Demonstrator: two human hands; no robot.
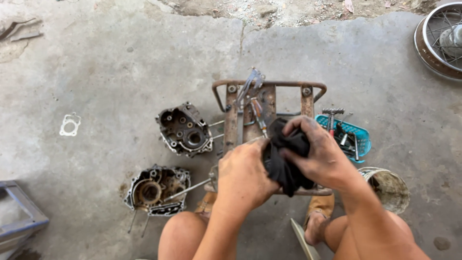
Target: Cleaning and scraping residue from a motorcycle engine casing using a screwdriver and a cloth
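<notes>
Bare knees are seen lowest, and just above them a black rag [285, 161] is gripped between the left hand [245, 175] and the right hand [317, 151], both closed on it. Beyond the hands a rusty metal frame [267, 103] is found; left of them two engine cases [184, 130]; right, a blue basket [361, 135].

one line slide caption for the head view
Both hands, left hand and right hand, grip a black rag above a rusty metal stand.
</notes>
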